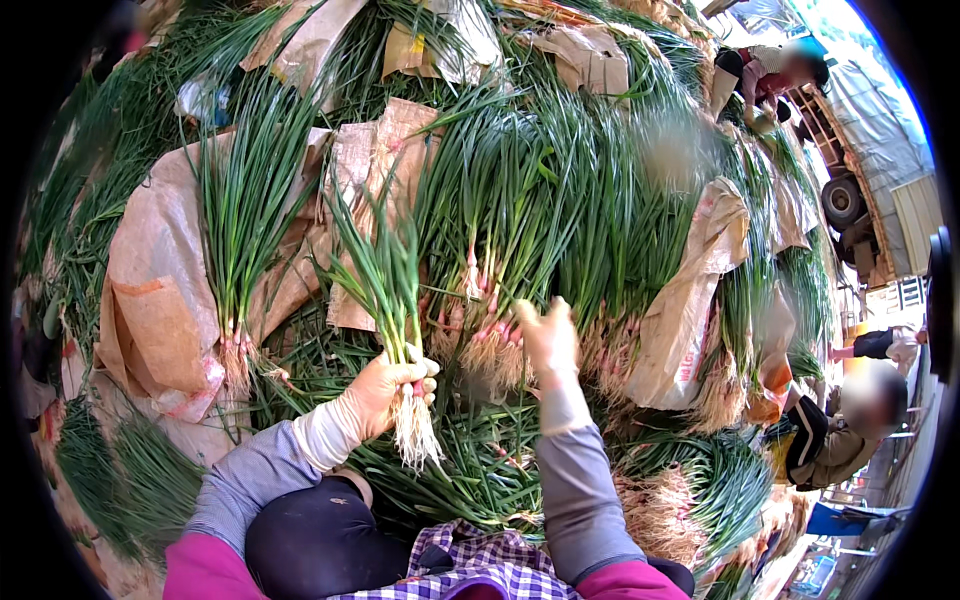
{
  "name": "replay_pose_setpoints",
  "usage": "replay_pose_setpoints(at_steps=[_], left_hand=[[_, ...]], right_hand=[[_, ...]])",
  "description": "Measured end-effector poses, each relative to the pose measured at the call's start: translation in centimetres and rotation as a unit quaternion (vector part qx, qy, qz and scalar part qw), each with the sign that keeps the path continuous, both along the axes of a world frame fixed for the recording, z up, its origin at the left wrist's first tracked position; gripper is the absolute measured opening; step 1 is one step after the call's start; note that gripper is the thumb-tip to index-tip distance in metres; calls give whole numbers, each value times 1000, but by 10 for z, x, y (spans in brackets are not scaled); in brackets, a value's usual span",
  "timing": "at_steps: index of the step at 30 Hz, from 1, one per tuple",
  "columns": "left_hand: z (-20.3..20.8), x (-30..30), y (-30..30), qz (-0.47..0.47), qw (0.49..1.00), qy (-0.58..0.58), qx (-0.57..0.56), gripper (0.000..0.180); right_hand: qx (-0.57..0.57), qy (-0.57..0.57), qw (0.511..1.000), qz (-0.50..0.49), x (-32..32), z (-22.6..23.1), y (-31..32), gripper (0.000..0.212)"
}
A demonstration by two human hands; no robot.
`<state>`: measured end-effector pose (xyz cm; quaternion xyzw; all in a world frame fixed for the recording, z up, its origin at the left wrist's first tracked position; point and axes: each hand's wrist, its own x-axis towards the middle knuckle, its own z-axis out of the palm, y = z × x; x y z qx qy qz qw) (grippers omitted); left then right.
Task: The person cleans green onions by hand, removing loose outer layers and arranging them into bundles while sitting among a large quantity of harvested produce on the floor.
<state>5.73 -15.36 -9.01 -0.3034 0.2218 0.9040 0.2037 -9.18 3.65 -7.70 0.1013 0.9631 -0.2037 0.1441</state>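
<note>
The person's left hand (388,392), at eight o'clock, curls round an onion bunch (385,280); right hand (550,340), at four, spreads empty fingers (blurred, touch unclear) by heaped onions (500,190), brown sacks (165,270). Truck (885,130) at two.

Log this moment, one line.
Left hand: closed around green onion bunch, roots down | Right hand: blurred, open, near onion row; contact unclear | Left side: another bunch on tan sack

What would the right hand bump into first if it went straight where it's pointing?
Probably the long-leaved green bunches lying just ahead of the right hand. The hand is blurred and depth is unclear, so it might already be touching them.
</note>
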Motion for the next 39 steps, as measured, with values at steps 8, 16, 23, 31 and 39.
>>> replay_pose_setpoints(at_steps=[8, 16, 23, 31, 39], left_hand=[[28, 10, 2, -26, 970, 240, -29, 19], [25, -1, 22, -12, 999, 27, 26, 39], [-4, 2, 13, -53, 989, -23, 134, 32], [25, 0, 21, -109, 985, 125, 37, 12], [30, 15, 28, -206, 972, 109, -6, 11]], right_hand=[[-353, 83, 924, -116, -24, 69, 41, 44], [-17, 155, 976, 153, -42, 16, 131, 38], [-160, 117, 980, 30, -4, 31, 108, 11], [-331, -73, 940, -48, -17, -30, 76, 32], [-528, -223, 817, -60, 105, 57, 50, 19]])
